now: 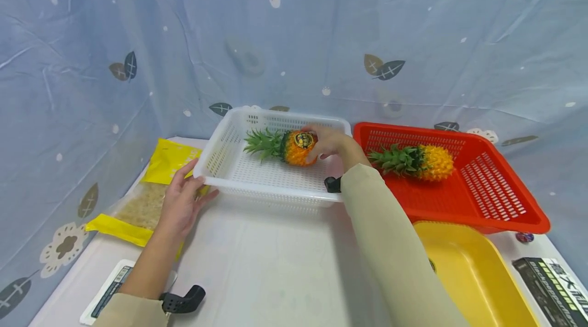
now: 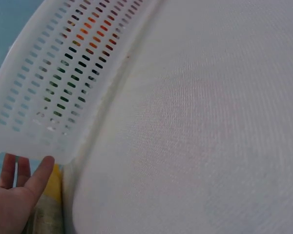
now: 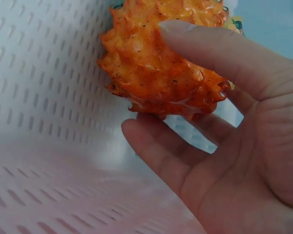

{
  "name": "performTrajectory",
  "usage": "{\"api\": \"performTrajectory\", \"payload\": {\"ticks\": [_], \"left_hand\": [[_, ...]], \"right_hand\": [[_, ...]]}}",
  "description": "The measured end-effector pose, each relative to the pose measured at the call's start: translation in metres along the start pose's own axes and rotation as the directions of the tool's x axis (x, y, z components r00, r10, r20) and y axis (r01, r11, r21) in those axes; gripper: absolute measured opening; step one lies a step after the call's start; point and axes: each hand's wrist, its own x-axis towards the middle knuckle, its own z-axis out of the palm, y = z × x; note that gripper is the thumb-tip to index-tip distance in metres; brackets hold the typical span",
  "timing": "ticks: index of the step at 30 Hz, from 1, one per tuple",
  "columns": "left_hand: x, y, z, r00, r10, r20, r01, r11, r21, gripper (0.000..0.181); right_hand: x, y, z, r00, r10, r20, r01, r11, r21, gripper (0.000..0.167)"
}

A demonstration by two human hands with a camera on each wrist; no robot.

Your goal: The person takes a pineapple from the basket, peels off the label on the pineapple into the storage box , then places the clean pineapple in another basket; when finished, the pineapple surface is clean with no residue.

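A pineapple (image 1: 300, 147) with a dark round label and green crown lies on its side in the white basket (image 1: 275, 182). My right hand (image 1: 332, 142) holds its orange base end. Up close in the right wrist view, the right hand's thumb (image 3: 219, 51) lies over the spiky orange skin and the other fingers curve beneath it. At the basket's near left corner, my left hand (image 1: 180, 203) rests with fairly straight fingers against the outside. The left wrist view shows the thumb (image 2: 40, 176) touching the corner of the slotted wall.
Right of the white basket, a red basket (image 1: 459, 203) holds another pineapple (image 1: 434, 162). A yellow tray (image 1: 468, 266) stands in front of it, near a black box (image 1: 551, 291). On the left lie a yellow bag (image 1: 142, 204) and a white-edged package (image 1: 107, 291). A patterned curtain hangs behind.
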Motion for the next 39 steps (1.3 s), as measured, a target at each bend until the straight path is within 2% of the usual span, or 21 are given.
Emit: {"api": "performTrajectory", "payload": {"ticks": [11,19,29,39], "left_hand": [[-0.0007,0.0021,0.0020,1.000,-0.006,-0.025,0.006,1.000,0.007,0.058],[0.0011,0.0019,0.0030,0.999,-0.011,-0.031,0.011,1.000,0.007,0.056],[-0.0005,0.0032,0.0032,0.998,-0.027,-0.058,0.027,1.000,-0.007,0.056],[0.0006,0.0026,0.0028,0.999,-0.024,-0.046,0.023,0.999,-0.039,0.055]], "right_hand": [[0.0013,0.0014,0.0026,0.999,0.007,-0.033,-0.006,1.000,0.027,0.089],[0.0004,0.0020,0.0017,1.000,0.018,0.011,-0.019,0.992,0.127,0.090],[0.0003,0.0015,0.0054,0.999,0.025,0.026,-0.029,0.983,0.180,0.087],[-0.0018,-0.0001,0.0063,0.998,0.025,0.053,-0.032,0.990,0.137,0.087]]}}
